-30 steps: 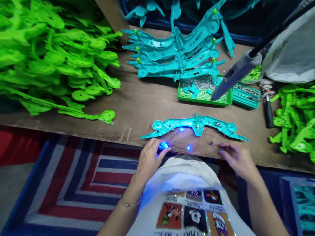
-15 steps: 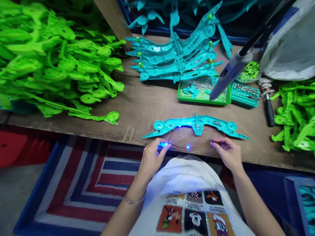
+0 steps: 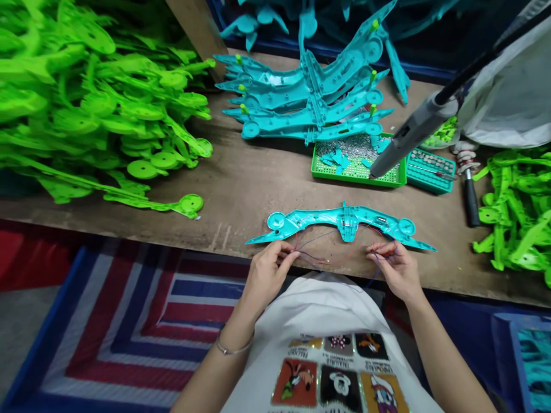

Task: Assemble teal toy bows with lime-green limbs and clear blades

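A turquoise plastic bow-shaped shell (image 3: 318,217) lies at the table's front edge, its open inner side facing up. Thin red and blue wires (image 3: 316,259) loop from it down between my two hands. My left hand (image 3: 270,271) pinches the wires below the shell's left part; a small wire end sticks out to its right, unlit. Below the shell's right part, my right hand (image 3: 396,269) pinches more of the thin wires between thumb and fingers. What exactly sits between the fingertips is too small to make out.
Stacked turquoise shells (image 3: 279,97) stand at the back. A grey electric screwdriver (image 3: 413,135) hangs over a green tray (image 3: 357,179) of screws. Right of it are a turquoise box (image 3: 430,172) and a black-handled tool (image 3: 470,198). Lime-green parts pile up left (image 3: 107,115) and right (image 3: 520,212).
The blue lights that shone at my left hand, on the wire end and in the shell are now off. My hands have barely moved; the view has shifted slightly.
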`<state>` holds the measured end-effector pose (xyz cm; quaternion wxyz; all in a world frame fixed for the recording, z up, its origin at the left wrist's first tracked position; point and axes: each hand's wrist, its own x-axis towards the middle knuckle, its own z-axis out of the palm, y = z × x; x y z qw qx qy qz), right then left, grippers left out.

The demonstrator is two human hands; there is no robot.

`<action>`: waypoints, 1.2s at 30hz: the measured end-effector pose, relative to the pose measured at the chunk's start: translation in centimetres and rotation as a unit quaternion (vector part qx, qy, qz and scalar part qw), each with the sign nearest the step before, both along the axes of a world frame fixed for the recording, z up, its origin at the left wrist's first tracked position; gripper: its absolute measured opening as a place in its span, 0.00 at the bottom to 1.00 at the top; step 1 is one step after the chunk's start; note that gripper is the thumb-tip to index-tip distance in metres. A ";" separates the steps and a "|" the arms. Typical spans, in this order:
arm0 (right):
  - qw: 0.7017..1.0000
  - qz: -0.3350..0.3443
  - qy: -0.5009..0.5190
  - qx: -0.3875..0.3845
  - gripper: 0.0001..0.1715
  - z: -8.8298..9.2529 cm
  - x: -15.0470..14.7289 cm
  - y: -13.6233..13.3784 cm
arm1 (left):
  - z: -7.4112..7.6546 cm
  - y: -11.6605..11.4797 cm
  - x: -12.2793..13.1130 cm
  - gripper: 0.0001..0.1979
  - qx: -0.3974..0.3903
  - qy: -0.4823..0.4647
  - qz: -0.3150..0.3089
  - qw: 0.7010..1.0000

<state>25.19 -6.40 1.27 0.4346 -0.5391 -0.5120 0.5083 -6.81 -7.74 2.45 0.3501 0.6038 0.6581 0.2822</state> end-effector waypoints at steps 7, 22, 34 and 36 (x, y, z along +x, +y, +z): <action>0.923 0.048 -0.378 -0.044 0.21 4.5 5.8 0.5 | 1.4 -0.8 -0.2 0.07 0.029 -0.058 -0.001 0.998; 0.865 0.210 -0.443 0.104 0.11 5.5 -10.1 10.8 | 2.0 2.9 0.4 0.05 0.214 -0.097 -0.032 0.972; 0.837 0.244 -0.487 0.050 0.11 4.7 -11.7 10.9 | 1.2 3.3 -0.3 0.04 0.170 -0.119 -0.039 0.977; 0.844 0.244 -0.476 0.050 0.12 4.5 -11.5 11.3 | 1.1 3.4 -0.3 0.04 0.163 -0.117 -0.038 0.979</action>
